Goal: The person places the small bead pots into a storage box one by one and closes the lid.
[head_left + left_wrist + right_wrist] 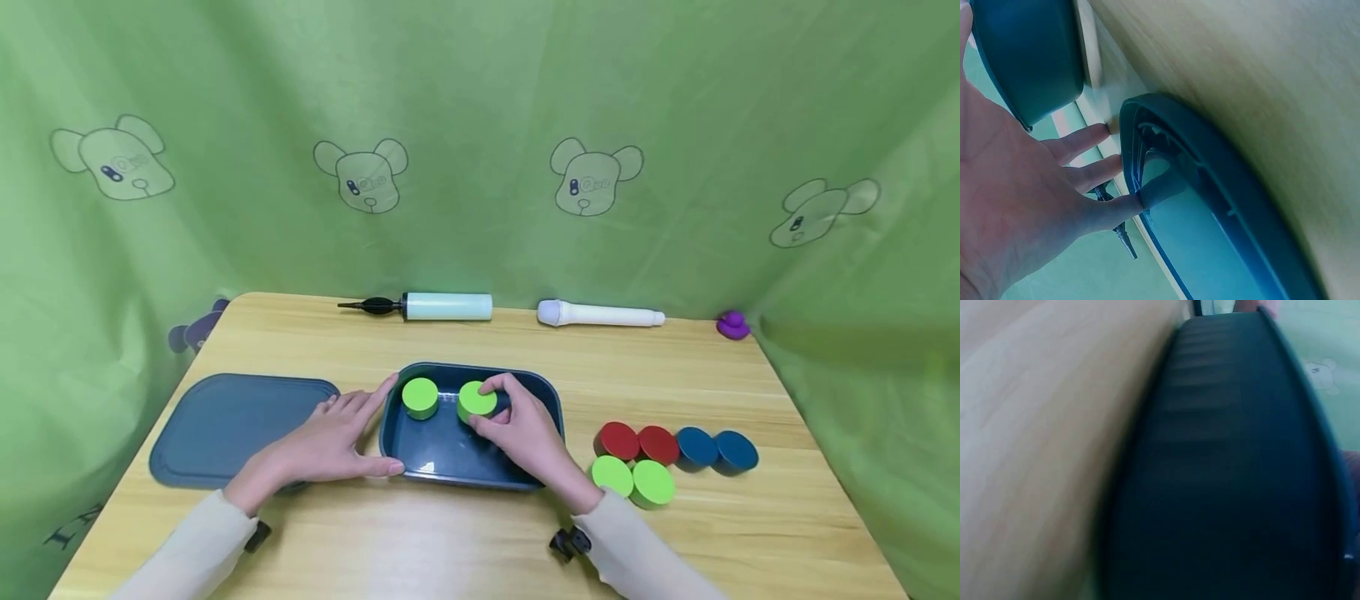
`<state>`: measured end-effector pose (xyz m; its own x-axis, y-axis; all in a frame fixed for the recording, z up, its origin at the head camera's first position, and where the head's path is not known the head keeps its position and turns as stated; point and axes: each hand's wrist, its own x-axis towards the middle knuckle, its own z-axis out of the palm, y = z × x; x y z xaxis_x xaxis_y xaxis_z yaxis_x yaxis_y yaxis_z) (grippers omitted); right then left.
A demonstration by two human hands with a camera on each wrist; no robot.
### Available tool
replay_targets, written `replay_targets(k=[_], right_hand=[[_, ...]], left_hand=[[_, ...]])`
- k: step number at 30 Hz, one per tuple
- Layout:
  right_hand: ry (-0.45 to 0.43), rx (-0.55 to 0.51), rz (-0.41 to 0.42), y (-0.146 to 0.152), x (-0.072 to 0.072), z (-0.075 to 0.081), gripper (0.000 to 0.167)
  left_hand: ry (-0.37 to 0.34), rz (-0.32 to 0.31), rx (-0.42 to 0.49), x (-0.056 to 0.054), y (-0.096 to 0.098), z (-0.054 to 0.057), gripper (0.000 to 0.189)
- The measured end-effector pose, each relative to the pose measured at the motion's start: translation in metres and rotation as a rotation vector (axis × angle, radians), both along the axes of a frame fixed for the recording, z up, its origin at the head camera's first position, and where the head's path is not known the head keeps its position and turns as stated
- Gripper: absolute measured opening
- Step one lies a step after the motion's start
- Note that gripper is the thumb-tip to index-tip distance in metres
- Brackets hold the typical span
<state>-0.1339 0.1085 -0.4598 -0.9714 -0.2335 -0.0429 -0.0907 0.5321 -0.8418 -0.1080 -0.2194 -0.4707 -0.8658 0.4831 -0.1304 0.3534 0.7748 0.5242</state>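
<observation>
A dark blue rectangular box [480, 479] stands before me, with a green round block [420, 398] inside at its back left. My right hand [528, 429] reaches over the right side and pinches a second green round block [474, 403] between thumb and fingers, inside the box. Spread along the left rim, my left hand [333, 437] touches the box with thumb and index finger, its fingers extended. In the left wrist view that hand's other fingers lie by the lid [1229, 187]. The right wrist view shows mostly the box's outer wall [1222, 456], hiding the right hand's fingers.
Left of the box lies its flat blue-grey lid [225, 429]. On the right stand red blocks [618, 440], blue blocks [697, 447] and green blocks [612, 476]. Along the back edge lie a hand pump [448, 306], a white microphone [603, 314] and a purple duck-like toy [732, 325].
</observation>
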Motion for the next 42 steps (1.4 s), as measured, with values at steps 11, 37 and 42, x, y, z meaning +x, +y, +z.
replay_targets(k=[11, 37, 42], right_hand=[[-0.008, 0.039, 0.052, -0.022, -0.009, -0.014, 0.035], [-0.029, 0.000, 0.068, -0.016, -0.006, -0.006, 0.046], [0.042, -0.013, 0.037, -0.007, -0.003, 0.000, 0.048]], left_hand=[[0.020, 0.018, -0.012, 0.004, -0.007, 0.002, 0.122], [0.027, -0.002, 0.005, 0.000, 0.002, 0.002, 0.121], [0.030, -0.003, 0.001, 0.001, 0.002, 0.001, 0.122]])
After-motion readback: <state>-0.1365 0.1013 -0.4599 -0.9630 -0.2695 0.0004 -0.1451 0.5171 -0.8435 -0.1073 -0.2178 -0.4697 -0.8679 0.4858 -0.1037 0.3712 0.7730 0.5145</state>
